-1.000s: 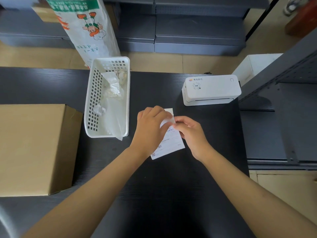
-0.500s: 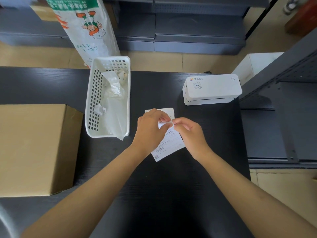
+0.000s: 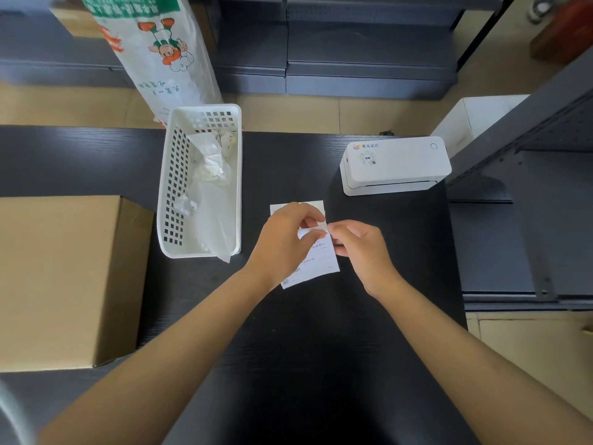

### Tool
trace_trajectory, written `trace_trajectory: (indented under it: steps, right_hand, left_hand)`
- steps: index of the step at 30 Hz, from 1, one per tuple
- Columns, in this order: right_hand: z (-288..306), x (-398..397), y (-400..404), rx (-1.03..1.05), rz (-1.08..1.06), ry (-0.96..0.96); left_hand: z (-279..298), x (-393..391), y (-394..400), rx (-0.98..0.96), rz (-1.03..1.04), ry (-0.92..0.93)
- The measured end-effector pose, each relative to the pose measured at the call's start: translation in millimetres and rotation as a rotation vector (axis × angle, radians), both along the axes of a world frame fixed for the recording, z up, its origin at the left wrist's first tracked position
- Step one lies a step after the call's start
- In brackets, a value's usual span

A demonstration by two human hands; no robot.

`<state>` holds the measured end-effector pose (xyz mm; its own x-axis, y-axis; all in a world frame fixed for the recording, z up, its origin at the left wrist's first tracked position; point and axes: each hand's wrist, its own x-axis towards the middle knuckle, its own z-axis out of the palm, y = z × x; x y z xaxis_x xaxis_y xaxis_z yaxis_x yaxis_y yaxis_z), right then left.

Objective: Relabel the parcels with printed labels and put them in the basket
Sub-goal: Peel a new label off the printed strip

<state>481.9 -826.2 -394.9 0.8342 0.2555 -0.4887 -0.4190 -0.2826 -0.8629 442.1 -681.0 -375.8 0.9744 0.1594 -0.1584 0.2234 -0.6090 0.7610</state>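
A white printed label [image 3: 316,263] with barcodes is held above the black table [image 3: 305,348] in the middle. My left hand [image 3: 285,242] pinches its upper edge from the left, and my right hand [image 3: 359,248] pinches the same edge from the right, fingertips almost meeting. A strip of white backing paper [image 3: 316,205] shows behind my left fingers. The white perforated basket [image 3: 170,175] stands to the left of my hands and holds crumpled clear plastic-wrapped parcels [image 3: 210,187].
A white label printer [image 3: 396,165] sits at the back right of the table. A brown cardboard box [image 3: 61,277] fills the left side. A printed plastic bag [image 3: 157,49] stands behind the basket. Grey metal shelving [image 3: 529,200] borders the right.
The label's top edge has curled and lifted between my fingertips, baring more white backing behind my left hand. Both hands stay in nearly the same place.
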Motion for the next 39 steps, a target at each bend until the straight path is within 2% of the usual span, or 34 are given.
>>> trace_trajectory:
  steps: [8,16,20,24,28,31,34,39]
  right_hand:
    - [-2.6,-6.1,-1.1,0.005,-0.089,-0.14]
    - [-2.5,0.1,-4.4,0.043,0.003,-0.017]
    - [-2.6,1.5,-4.1,0.044,0.021,-0.033]
    - [-3.4,4.8,-2.4,-0.022,0.025,-0.071]
    - [-3.6,6.1,1.4,-0.077,0.036,-0.101]
    - [-3.5,11.7,3.6,-0.215,0.064,-0.143]
    - [-5.9,19.8,4.7,-0.342,0.077,-0.149]
    - [-12.1,27.1,8.6,-0.346,0.012,-0.071]
  left_hand:
    - [4.1,5.0,-1.0,0.008,0.066,-0.046]
    - [3.5,2.6,1.7,0.022,0.039,-0.057]
    - [2.1,2.5,1.6,0.036,0.04,-0.031]
    - [1.4,1.8,1.6,0.033,0.028,-0.055]
    - [0.8,3.5,3.4,0.118,-0.007,-0.078]
    - [4.3,4.0,3.6,0.144,-0.027,-0.077]
    - [14.6,-0.3,7.5,0.054,-0.031,-0.078]
    - [30.3,-10.5,21.3,-0.07,-0.084,-0.075]
